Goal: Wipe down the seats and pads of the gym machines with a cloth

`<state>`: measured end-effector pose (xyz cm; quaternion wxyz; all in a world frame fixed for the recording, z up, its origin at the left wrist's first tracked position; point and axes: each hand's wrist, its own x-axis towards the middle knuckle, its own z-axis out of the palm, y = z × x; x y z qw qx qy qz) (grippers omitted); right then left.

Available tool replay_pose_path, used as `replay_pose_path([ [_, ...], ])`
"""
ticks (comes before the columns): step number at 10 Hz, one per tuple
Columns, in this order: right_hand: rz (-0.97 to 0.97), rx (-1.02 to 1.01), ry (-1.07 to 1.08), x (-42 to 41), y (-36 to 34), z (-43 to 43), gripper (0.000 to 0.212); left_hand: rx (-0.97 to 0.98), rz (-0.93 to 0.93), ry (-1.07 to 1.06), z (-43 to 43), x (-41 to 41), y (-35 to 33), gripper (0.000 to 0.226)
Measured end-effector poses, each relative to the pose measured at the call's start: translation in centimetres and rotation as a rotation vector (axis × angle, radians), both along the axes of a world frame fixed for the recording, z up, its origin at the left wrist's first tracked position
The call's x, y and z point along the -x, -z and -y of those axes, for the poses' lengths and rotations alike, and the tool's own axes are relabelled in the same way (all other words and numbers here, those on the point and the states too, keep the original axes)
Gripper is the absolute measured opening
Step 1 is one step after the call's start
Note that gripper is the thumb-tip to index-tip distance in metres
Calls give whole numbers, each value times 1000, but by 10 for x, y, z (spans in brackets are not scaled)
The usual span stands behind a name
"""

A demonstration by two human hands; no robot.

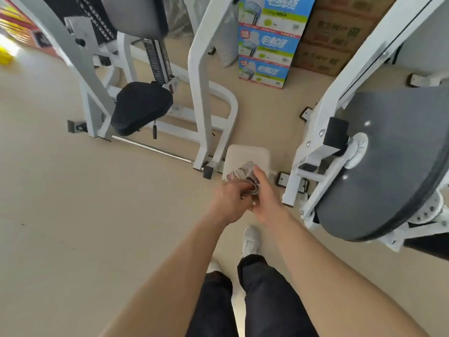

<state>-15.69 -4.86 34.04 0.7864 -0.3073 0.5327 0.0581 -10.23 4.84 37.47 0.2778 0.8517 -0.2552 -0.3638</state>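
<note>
The cloth, striped and bunched, sits in front of my body between both hands, held above the floor and clear of any machine. My left hand has its fingers curled around the lower folds; my right hand pinches the upper part between thumb and fingers. Both grips are closed on the cloth. I judge this to be a preparation step: gathering or refolding the cloth, with no surface being wiped. 2 candidates are in reach. The black seat stands ahead to my left on the white frame. The large grey pad is just beside my right arm. The next move calls for settling the cloth into 1 hand, then pressing it flat onto a pad. Cartons are stacked behind.
</note>
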Motion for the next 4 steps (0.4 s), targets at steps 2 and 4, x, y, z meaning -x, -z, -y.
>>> replay_pose_path([
  [2,-90,136,27,-45,110,39,19,35,-73,-76,30,-52,107,26],
  [4,-450,235,-120,-40,239,70,60,-171,62,50,24,-85,203,37],
])
